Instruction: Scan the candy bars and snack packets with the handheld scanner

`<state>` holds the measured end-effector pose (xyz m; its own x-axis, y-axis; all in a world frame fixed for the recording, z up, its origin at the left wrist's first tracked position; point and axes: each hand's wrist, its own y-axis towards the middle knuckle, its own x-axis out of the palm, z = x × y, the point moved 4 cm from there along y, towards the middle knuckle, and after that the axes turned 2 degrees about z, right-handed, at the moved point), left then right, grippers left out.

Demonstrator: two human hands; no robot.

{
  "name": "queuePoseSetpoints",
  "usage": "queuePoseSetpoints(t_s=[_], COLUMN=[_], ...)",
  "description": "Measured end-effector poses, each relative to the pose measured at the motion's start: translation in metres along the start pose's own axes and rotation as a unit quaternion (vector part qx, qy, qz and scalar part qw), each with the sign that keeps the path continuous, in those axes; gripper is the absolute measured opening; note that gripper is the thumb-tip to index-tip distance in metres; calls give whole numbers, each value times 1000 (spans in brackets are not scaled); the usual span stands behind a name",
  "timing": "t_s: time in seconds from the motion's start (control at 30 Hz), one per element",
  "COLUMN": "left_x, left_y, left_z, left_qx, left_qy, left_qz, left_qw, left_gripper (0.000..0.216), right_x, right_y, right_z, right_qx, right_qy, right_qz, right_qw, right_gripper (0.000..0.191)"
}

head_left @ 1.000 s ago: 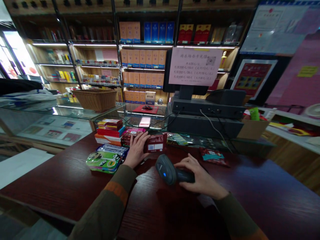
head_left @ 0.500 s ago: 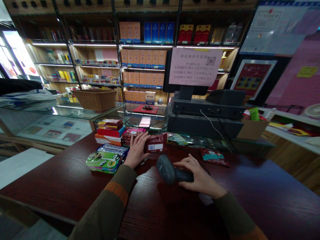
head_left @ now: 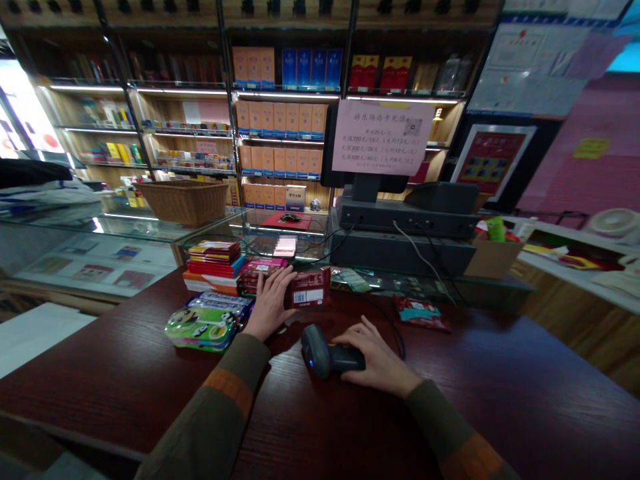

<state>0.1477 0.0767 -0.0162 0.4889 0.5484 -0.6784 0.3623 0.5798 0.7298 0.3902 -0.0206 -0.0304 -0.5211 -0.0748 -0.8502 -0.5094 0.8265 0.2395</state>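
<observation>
My left hand [head_left: 270, 301] grips a dark red packet [head_left: 309, 289] with a white barcode label, tilted up on the dark wooden counter [head_left: 125, 373]. My right hand [head_left: 373, 357] is wrapped round the handle of a black barcode scanner [head_left: 320, 355], which lies low on the counter with its head pointing left, just below the packet. Left of my left hand lie a stack of red and orange packets [head_left: 215, 263] and green panda-printed packs [head_left: 205, 323].
A red snack packet [head_left: 421, 312] lies to the right on the counter. Behind stand a till with a monitor and pink notice [head_left: 383, 137], cables, a glass display case [head_left: 125, 233] with a wicker basket [head_left: 186, 200], and shelves of boxes.
My right hand has lowered the scanner down onto the counter and shifted it slightly left. My left hand still holds the dark red packet in place. The view drifted a little right.
</observation>
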Motion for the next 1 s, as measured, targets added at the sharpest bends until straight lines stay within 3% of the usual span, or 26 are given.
queuePoseSetpoints(t_s=[0.2,0.27,0.37,0.47,0.6,0.8,1.0], left_x=[-1,-2,-3,-3,-3,-2,1], left_y=[1,1,2,3,5,5,5], left_z=[1,3,5,8,11,15,17], left_qx=[5,10,15,16,27,48,55], left_qy=[-4,-6,-11,-15,-18,-27,-34], left_qz=[9,12,9,5,7,6,2], left_qw=[1000,1000,1000,1000,999,998,998], left_gripper=[91,92,91,87,84,81,81], right_x=[-2,-5,-13,-19,-23,-21,-15], right_y=[-1,-1,4,12,29,60,77], right_z=[1,5,17,35,59,79,79], right_qx=[7,20,68,128,174,180,163], right_qy=[16,40,83,108,180,255,331], right_qz=[-1,17,107,204,270,275,256], right_qw=[1000,999,988,965,930,909,894], right_gripper=[64,58,40,38,39,41,42])
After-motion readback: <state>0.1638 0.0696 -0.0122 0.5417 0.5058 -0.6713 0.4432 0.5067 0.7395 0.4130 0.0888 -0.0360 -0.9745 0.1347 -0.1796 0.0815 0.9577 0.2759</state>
